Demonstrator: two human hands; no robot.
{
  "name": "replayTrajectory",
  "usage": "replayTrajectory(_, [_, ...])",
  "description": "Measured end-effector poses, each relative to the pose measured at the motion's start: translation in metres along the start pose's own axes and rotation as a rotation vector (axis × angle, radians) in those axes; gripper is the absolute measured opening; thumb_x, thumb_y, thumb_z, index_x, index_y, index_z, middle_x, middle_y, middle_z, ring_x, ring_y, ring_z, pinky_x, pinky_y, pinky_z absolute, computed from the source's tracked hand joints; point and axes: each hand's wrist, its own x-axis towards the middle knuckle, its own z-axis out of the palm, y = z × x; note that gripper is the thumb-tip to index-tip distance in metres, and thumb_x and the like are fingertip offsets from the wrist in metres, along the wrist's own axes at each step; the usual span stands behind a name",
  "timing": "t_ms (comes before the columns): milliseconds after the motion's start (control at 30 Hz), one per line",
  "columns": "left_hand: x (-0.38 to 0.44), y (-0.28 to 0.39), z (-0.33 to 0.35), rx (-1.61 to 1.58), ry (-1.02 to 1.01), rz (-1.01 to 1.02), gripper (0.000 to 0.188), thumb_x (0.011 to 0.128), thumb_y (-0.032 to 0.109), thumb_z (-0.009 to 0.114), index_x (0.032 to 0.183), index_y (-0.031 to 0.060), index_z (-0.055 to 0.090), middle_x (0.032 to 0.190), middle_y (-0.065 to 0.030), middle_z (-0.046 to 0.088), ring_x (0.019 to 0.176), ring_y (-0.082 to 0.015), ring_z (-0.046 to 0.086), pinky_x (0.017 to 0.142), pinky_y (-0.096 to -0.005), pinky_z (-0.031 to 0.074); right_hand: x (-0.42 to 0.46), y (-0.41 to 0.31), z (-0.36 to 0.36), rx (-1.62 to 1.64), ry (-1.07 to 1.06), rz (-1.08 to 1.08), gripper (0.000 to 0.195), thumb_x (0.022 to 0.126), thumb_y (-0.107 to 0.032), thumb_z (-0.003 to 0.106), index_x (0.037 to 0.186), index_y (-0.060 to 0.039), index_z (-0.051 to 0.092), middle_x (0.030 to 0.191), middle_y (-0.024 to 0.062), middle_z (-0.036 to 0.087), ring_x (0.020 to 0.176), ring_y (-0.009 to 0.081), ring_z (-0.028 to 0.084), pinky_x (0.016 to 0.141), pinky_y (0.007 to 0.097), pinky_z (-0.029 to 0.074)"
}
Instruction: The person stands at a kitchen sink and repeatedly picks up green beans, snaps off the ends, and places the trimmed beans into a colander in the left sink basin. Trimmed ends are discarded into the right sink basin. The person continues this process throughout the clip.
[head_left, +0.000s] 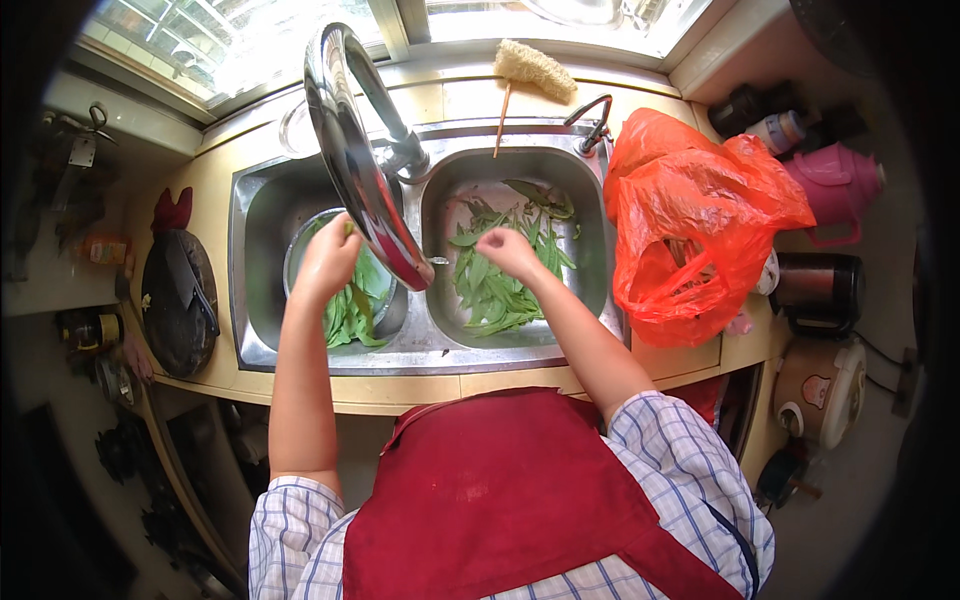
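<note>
My left hand (330, 255) is over the left sink basin (264, 225), its fingers closed on a bit of leafy greens (349, 227). Below it, a round bowl (291, 251) holds water and more long green leaves (356, 307), some hanging over its near rim. My right hand (510, 253) hovers above the right basin (589, 315) with thumb and fingertips drawn together; I see nothing clearly between them. Under that hand lies a loose heap of long green leaves (491, 292) on the basin floor. The curved chrome faucet (360, 165) partly hides the bowl.
A red plastic bag (690, 217) bulges beside the right basin, near a pink jug (832, 184). A cleaver (184, 270) rests on a round dark cutting board (161, 330) at left. Behind the sink are a fuzzy-headed brush (536, 69) and a small tap (591, 127).
</note>
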Motion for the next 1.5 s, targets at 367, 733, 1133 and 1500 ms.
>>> replayTrajectory(367, [0.014,-0.075,0.043,0.460,0.033,-0.369,0.096,0.080,0.052,0.072,0.146,-0.0055,0.034,0.145,-0.0293,0.040,0.136,-0.0421,0.038,0.114,-0.0445,0.029,-0.007,0.090,0.058,-0.622,0.161,0.359,0.050,0.067,-0.024,0.084,0.105,-0.0041,0.058,0.104,0.0156,0.066,0.100,0.0329,0.065,0.084,0.0413,0.053])
replayTrajectory(733, [-0.034,-0.031,0.094,-0.415,-0.150,-0.135,0.033,0.092,0.020,0.068,0.119,0.0000,0.062,0.103,-0.0075,0.069,0.096,-0.0143,0.064,0.086,-0.0289,0.050,-0.049,0.059,0.024,0.162,-0.032,0.074,0.042,0.070,-0.011,0.081,0.106,-0.0056,0.060,0.084,0.0013,0.062,0.074,0.0129,0.058,0.069,0.0295,0.049])
replayTrajectory(1133, [-0.025,0.034,0.107,-1.245,-0.329,-0.405,0.064,0.094,0.016,0.065,0.147,0.0032,0.032,0.120,-0.0133,0.063,0.112,-0.0204,0.061,0.092,-0.0322,0.049,-0.100,-0.035,0.016,0.408,-0.260,-0.080,0.033,0.079,-0.002,0.071,0.109,-0.0021,0.057,0.090,-0.0010,0.062,0.070,0.0046,0.056,0.062,0.0225,0.045])
replayTrajectory(1500, [-0.028,0.038,0.095,-1.033,-0.209,-0.368,0.030,0.091,0.019,0.069,0.116,0.0059,0.059,0.098,0.0000,0.063,0.088,-0.0106,0.062,0.075,-0.0280,0.051,-0.101,-0.049,-0.018,-0.246,0.038,-0.162,0.038,0.081,-0.023,0.072,0.111,0.0000,0.066,0.107,0.0156,0.067,0.092,0.0289,0.066,0.083,0.0387,0.051])
